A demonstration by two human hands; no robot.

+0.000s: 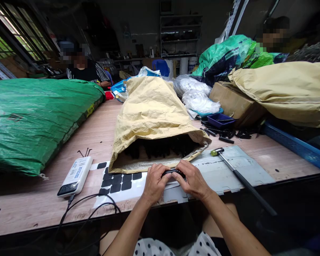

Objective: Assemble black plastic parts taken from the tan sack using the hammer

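Note:
Between them, my left hand and my right hand grip a short black rod-like piece, thumbs pressed along it. What kind of part it is I cannot make out. Just beyond my fingers lies a yellow woven sack, its mouth open toward me, with many dark pieces inside. Under my wrists is a white sheet with black rounded-square stickers. A hammer with a yellowish head rests to the right on a grey plate, its handle reaching past the table edge.
A white power bank with a black cable sits left, near a big green sack. On the right are loose black parts, a purple tray, a cardboard box and a blue basket. Two people sit farther back.

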